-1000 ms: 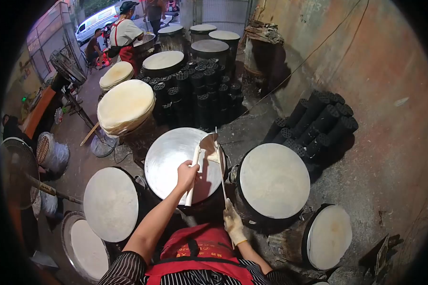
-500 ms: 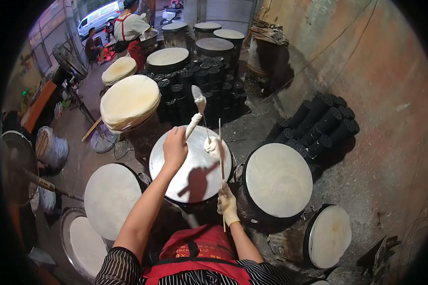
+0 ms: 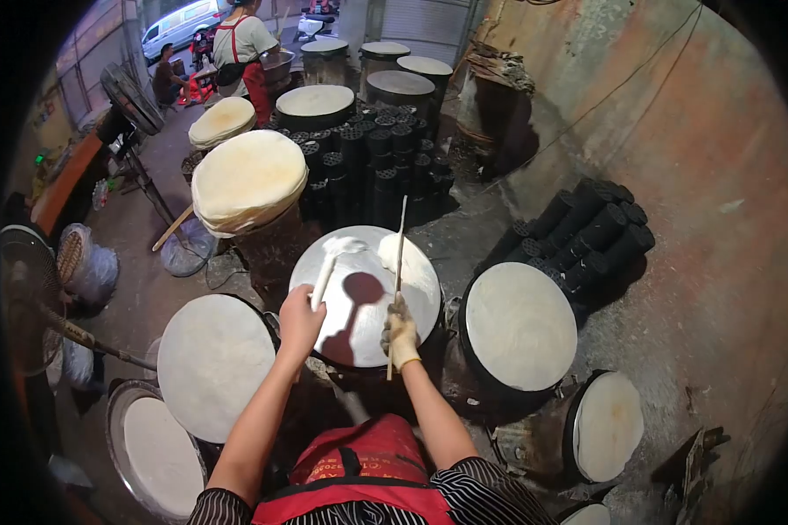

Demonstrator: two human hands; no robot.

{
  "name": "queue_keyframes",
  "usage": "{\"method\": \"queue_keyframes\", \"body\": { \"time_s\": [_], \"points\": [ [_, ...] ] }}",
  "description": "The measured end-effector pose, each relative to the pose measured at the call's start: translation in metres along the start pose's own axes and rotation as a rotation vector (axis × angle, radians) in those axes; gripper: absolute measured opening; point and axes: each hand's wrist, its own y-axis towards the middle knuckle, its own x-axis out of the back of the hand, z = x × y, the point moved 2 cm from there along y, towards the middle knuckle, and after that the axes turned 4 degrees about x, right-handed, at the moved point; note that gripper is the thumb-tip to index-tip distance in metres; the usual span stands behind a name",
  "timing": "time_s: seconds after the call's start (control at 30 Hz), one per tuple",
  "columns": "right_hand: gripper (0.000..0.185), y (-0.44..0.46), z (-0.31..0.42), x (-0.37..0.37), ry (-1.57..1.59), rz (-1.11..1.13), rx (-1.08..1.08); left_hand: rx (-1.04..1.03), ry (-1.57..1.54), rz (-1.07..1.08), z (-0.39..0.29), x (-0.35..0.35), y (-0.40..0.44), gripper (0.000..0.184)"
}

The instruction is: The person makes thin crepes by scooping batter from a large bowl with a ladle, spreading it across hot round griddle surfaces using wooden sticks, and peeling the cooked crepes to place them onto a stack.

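My bare left hand (image 3: 301, 317) is wrapped round the white handle of a ladle (image 3: 326, 271), whose batter-coated head is low over the round metal griddle (image 3: 359, 337). Gloved, my right hand (image 3: 400, 332) grips a long thin stick (image 3: 400, 249) that points up over the griddle's right side. A mound of white batter (image 3: 392, 250) lies on the griddle beside the stick, and a pale film of it spreads to the right. The shadow of the ladle falls on the bare metal between my hands.
Griddles with pale sheets stand at the left (image 3: 216, 367) and right (image 3: 521, 326). A stack of flatbreads (image 3: 249, 179) is at the upper left. Black coal cylinders (image 3: 587, 227) are piled at the right. A standing fan (image 3: 131, 98) and a person in a red apron (image 3: 243, 52) are farther back.
The ladle has come down from its raised position to the griddle. The batter that hung by the stick now lies on the metal. My right hand has moved slightly left and up.
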Motion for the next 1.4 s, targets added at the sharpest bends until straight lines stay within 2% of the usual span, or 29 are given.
{"method": "queue_keyframes", "body": {
  "time_s": [0.07,0.1,0.13,0.17,0.2,0.27,0.3,0.33,0.37,0.4,0.47,0.53,0.6,0.63,0.67,0.7,0.73,0.8,0.83,0.9,0.93,1.0,1.07,1.13,1.17,1.27,1.33,1.37,1.4],
  "points": [
    [0.028,-0.018,-0.001,0.017,-0.005,-0.054,0.073,0.169,-0.049,0.049,0.026,0.013,-0.014,0.024],
    [0.032,-0.037,-0.013,0.024,-0.329,-0.172,0.34,0.165,-0.056,0.051,0.033,0.021,-0.023,0.024],
    [0.028,-0.031,-0.028,0.048,-0.079,-0.207,0.32,0.259,-0.222,0.084,0.038,0.031,-0.034,0.022],
    [0.024,-0.053,-0.034,0.046,-0.117,-0.261,0.253,0.353,-0.387,0.118,0.043,0.04,-0.045,0.021],
    [0.036,-0.074,-0.039,0.041,-0.151,-0.317,0.183,0.351,-0.391,0.126,0.045,0.045,-0.056,0.021],
    [0.038,-0.078,-0.052,0.029,-0.18,-0.249,0.225,0.552,-0.959,0.185,0.045,0.049,-0.077,0.019],
    [0.042,-0.068,-0.054,0.021,-0.13,-0.206,0.228,0.557,-0.961,0.192,0.041,0.052,-0.084,0.019],
    [0.041,-0.015,-0.073,0.043,-0.054,-0.146,0.217,0.685,-1.036,0.295,0.038,0.054,-0.093,0.019],
    [0.038,-0.012,-0.075,0.026,-0.323,-0.194,0.363,0.813,-1.109,0.395,0.037,0.053,-0.102,0.02],
    [0.035,-0.011,-0.064,0.003,-0.595,-0.232,0.509,0.814,-1.111,0.39,0.04,0.053,-0.107,0.02],
    [0.027,-0.007,-0.05,-0.019,-0.395,-0.1,0.296,1.039,-1.259,0.587,0.043,0.05,-0.12,0.022],
    [0.029,-0.008,-0.033,-0.022,-0.415,0.023,0.23,1.087,-1.246,0.499,0.036,0.048,-0.136,0.02],
    [0.036,-0.034,-0.002,-0.037,-0.564,0.088,-0.016,1.005,-1.237,0.413,0.027,0.056,-0.144,0.022],
    [0.038,-0.049,0.014,-0.03,-0.548,0.141,-0.021,1.033,-1.229,0.335,0.026,0.06,-0.148,0.025],
    [0.043,-0.049,0.02,-0.009,-0.579,0.166,0.067,1.036,-1.224,0.282,0.027,0.064,-0.152,0.025],
    [0.044,-0.024,0.009,0.03,-0.574,0.141,0.273,1.052,-1.222,0.233,0.028,0.067,-0.156,0.026],
    [0.041,-0.008,0.006,0.059,-0.743,0.053,0.575,1.069,-1.218,0.184,0.029,0.069,-0.16,0.026],
    [0.039,0.025,0.005,0.103,-0.478,-0.038,0.281,1.129,-1.217,0.089,0.036,0.066,-0.173,0.024],
    [0.039,0.032,0.002,0.104,-0.477,-0.017,0.262,1.141,-1.205,0.039,0.038,0.059,-0.18,0.023],
    [0.042,0.013,0.015,0.067,-0.773,0.126,0.409,1.156,-1.193,-0.039,0.034,0.048,-0.19,0.021],
    [0.044,0.043,0.0,0.071,-0.894,0.245,0.525,1.161,-1.196,-0.066,0.027,0.041,-0.194,0.02],
    [0.046,-0.003,0.038,0.005,-0.821,0.197,0.134,1.158,-1.294,-0.113,0.017,0.024,-0.204,0.019],
    [0.046,-0.014,0.053,-0.003,-0.877,0.287,0.095,1.191,-1.338,-0.126,0.006,0.009,-0.213,0.019],
    [0.047,-0.025,0.077,-0.002,-0.853,0.527,-0.036,1.213,-1.353,-0.161,-0.006,-0.001,-0.223,0.018],
    [0.047,-0.017,0.084,0.014,-0.859,0.564,-0.061,1.223,-1.374,-0.177,-0.009,-0.006,-0.231,0.018],
    [0.043,0.027,0.105,0.057,-0.858,0.284,0.117,1.232,-1.392,-0.226,-0.026,-0.012,-0.24,0.017],
    [0.042,0.081,0.096,0.082,-0.924,0.331,0.436,1.225,-1.318,-0.314,-0.033,-0.017,-0.252,0.018],
    [0.043,0.092,0.085,0.084,-0.864,0.537,0.649,1.236,-1.289,-0.346,-0.035,-0.021,-0.255,0.018],
    [0.044,0.088,0.084,0.069,-1.125,0.613,0.622,1.244,-1.287,-0.357,-0.035,-0.024,-0.258,0.018]
  ]
}}
